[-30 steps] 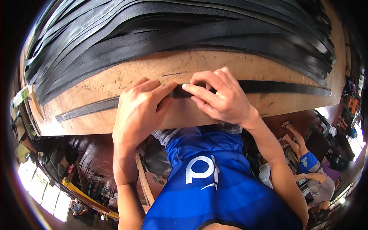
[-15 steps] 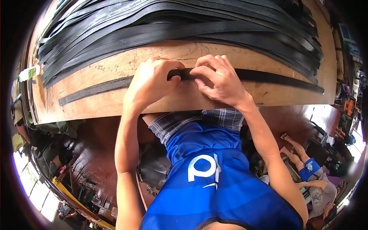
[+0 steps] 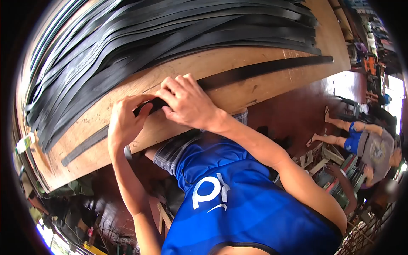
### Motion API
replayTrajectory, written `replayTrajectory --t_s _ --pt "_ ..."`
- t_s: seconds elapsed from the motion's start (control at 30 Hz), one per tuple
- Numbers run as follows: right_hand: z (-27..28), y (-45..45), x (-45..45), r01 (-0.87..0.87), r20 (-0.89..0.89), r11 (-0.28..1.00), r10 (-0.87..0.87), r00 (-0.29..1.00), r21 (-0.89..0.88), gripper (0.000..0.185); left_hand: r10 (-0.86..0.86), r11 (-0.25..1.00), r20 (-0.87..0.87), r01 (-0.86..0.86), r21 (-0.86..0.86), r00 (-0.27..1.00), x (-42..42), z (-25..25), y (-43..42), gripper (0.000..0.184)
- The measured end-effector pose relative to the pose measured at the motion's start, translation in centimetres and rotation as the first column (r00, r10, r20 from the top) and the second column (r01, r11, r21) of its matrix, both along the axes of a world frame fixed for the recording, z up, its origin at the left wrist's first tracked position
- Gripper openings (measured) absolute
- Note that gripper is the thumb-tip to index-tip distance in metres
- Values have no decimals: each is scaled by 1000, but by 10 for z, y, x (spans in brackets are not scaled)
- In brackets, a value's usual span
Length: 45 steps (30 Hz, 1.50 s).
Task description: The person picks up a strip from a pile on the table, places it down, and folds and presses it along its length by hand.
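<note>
A single black strip (image 3: 263, 70) lies lengthwise along the near part of a wooden board (image 3: 221, 97). My left hand (image 3: 129, 121) is closed around the strip left of its middle, thumb below and fingers above. Close beside it, my right hand (image 3: 185, 102) has bent fingers over the same strip, with the thumb at its near edge. Beyond both hands, a thick pile of long black strips (image 3: 140, 46) covers the far side of the board.
A white and green bottle (image 3: 25, 143) is at the board's left edge. To the right, a person in a grey shirt (image 3: 378, 151) is near a wooden frame (image 3: 325, 159). The board's near edge runs just above my lap.
The view has turned, so the board now slants up to the right. Both hands have moved left along the strip and remain close together.
</note>
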State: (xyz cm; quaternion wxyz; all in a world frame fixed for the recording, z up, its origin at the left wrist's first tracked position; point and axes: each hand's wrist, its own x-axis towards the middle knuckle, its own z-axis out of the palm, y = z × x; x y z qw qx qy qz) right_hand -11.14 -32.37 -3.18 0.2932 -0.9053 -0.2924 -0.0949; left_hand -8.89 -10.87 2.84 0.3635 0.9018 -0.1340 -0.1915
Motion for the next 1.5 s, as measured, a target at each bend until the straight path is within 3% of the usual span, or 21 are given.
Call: replayTrajectory --t_s 0.13,0.2,0.23,0.33,0.4,0.67,0.87,0.93,1.0,1.07,1.17,1.27,1.33,1.4,1.43,1.47,1.5 --pt "0 5 -19 -16 -75 1000 15 997 -8 60 26 999 -9 -25 22 1000 -1 -1 1 26" --pt "-7 11 -32 13 9 994 -12 1000 -110 80 14 1000 -1 -14 8 1000 -2 -3 4 27" --pt "-9 12 -37 21 -32 983 -28 999 -182 89 39 999 -18 -39 3 999 -2 -2 4 27" --pt "-12 1 -39 100 -94 993 -105 990 -61 79 63 998 -46 -62 18 997 -3 -1 4 27" --pt "-12 -17 -39 141 -110 987 -148 983 -72 76 112 994 -121 -113 -1 986 -2 -3 8 26" --pt "-5 -122 -39 419 -12 876 -434 901 -240 68 131 989 -160 -139 -43 978 -2 -8 11 26" --pt "-7 -216 -38 615 38 741 -630 776 -269 55 106 992 -79 -111 -60 991 -2 -8 9 27" --pt "-6 -233 -38 618 24 728 -641 767 -297 52 61 996 -130 -69 -53 990 -1 -2 -3 27" --pt "-11 -241 -36 647 97 694 -655 750 -315 53 31 993 -46 -36 -109 998 -3 -10 -14 27" --pt "-2 -218 -30 682 227 695 -643 732 -228 49 34 996 -85 -40 -76 996 -2 -4 -27 27" --pt "21 -135 -20 395 87 918 -396 914 31 32 13 997 -54 -17 -72 998 1 -8 -38 29" --pt "16 -69 -12 61 -39 997 -59 997 38 43 31 994 93 -21 -109 995 -3 -17 -41 28" --pt "17 -48 -4 9 -81 998 -4 997 54 42 63 988 77 -51 -143 995 -9 -11 -41 25" --pt "15 -46 2 -7 -103 998 14 995 66 41 271 936 237 -198 -293 933 -21 -4 -36 21" --pt "14 -47 4 -19 -124 998 27 992 66 39 280 953 422 -196 -231 862 -29 4 -31 20" --pt "13 -49 6 -19 -129 997 28 991 72 39 341 938 501 -253 -237 796 -39 6 -21 19" --pt "13 -53 7 -32 -126 997 40 991 63 38 387 921 465 -315 -228 796 -54 8 -8 23"
